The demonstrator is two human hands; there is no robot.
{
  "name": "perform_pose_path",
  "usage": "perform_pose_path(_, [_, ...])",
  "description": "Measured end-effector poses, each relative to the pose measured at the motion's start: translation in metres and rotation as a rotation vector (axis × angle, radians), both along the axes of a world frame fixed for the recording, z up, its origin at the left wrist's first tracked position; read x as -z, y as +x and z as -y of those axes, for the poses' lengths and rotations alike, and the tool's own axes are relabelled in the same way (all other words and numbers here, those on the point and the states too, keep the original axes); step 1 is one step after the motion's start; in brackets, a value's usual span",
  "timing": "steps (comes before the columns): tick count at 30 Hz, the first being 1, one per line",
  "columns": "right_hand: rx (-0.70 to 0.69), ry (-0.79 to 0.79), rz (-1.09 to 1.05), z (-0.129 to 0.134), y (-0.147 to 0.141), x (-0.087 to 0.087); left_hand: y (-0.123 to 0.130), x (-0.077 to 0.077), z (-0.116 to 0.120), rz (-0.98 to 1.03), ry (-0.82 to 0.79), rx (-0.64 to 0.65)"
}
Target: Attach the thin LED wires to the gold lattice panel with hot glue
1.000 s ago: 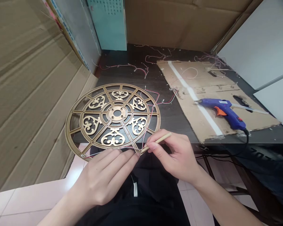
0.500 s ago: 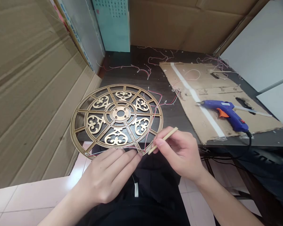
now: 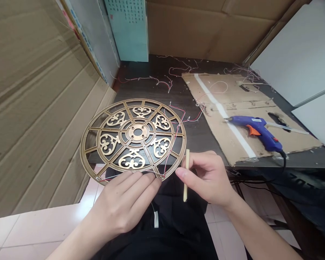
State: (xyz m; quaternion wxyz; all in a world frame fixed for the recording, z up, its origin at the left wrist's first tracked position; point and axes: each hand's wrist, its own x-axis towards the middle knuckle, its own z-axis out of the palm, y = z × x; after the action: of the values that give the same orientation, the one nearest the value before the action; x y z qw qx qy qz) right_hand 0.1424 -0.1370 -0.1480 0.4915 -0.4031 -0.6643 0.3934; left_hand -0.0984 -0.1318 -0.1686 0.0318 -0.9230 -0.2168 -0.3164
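Note:
A round bronze openwork frame (image 3: 138, 132) lies partly on the dark table, its near edge past the table's front edge. My left hand (image 3: 127, 202) rests on the near rim, fingers together over the rim and a thin wire; what its fingertips grip is hidden. Just right of the rim, my right hand (image 3: 208, 177) pinches a short pale stick (image 3: 187, 173) between thumb and fingers. The stick is nearly upright, apart from the frame. Red and white wires (image 3: 168, 153) run across the frame's right side and along its near rim.
A blue glue gun (image 3: 260, 131) lies on a cardboard sheet (image 3: 219, 139) at the right. Loose thin wires (image 3: 162, 82) are scattered over the back of the dark table (image 3: 143, 86). Large cardboard (image 3: 43, 108) stands on the left, and a cable hangs off the right front edge.
My right hand has drawn slightly right, away from the rim. The stick has turned from slanted to nearly upright and its tip has left the rim. My left hand has barely moved.

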Motion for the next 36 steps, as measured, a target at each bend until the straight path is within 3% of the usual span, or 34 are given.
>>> perform_pose_path(18, [-0.004,0.009,0.006,-0.003,-0.002,0.0,0.006,-0.017,0.0,-0.109,-0.073,-0.033])
perform_pose_path(36, [-0.021,-0.042,-0.01,-0.003,-0.001,-0.002,0.016,-0.024,0.003,-0.244,0.076,-0.051])
